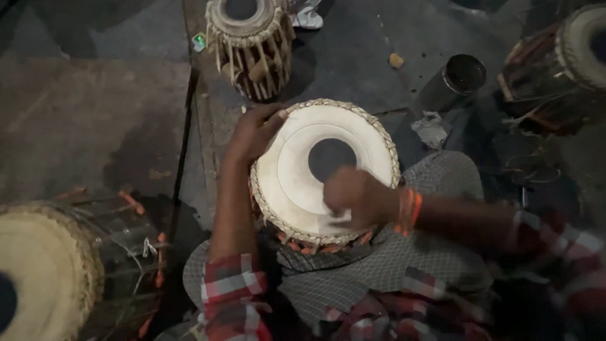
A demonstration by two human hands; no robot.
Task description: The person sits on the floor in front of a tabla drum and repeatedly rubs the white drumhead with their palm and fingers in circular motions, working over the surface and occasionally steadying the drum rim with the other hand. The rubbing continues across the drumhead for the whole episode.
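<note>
A small drum [297,164] with a pale skin head, a black round patch in the middle and a braided rim rests in my lap on grey checked cloth. My left hand [252,132] grips the drum's far-left rim and steadies it. My right hand [356,199] is blurred over the near right part of the skin, fingers closed on what looks like a small pale piece pressed to the head. An orange thread band is on my right wrist.
A laced drum [249,44] stands on the floor beyond. A larger drum [57,265] lies at the lower left, another drum [568,63] at the upper right. A dark metal cup [457,79] and crumpled paper [430,129] sit right of my drum.
</note>
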